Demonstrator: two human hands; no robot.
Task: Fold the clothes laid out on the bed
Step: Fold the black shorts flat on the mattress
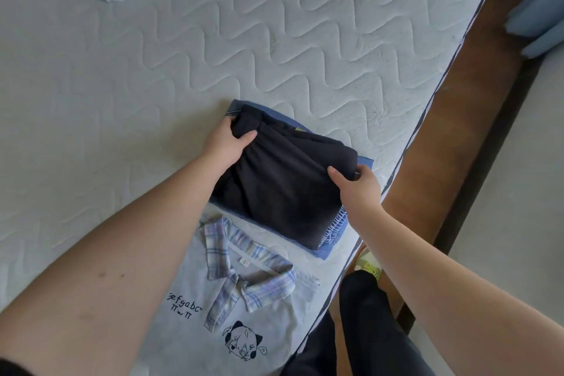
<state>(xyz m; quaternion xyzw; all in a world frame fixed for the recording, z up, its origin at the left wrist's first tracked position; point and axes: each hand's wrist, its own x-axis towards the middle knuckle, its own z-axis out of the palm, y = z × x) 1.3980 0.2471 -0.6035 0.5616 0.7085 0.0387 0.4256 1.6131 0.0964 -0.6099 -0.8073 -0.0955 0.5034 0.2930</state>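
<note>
Gripping soft folded black garment [283,180] with left hand [227,143] and right hand [360,189], atop blue, perhaps denim, fold [331,241]

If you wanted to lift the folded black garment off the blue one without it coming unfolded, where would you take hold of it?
Grip the folded black garment at its two short ends, coming in from both sides, as the left hand and right hand do now. It lies flat as a rectangle on the folded blue garment, so thumbs on top and fingers under each end would likely keep the layers together.
</note>
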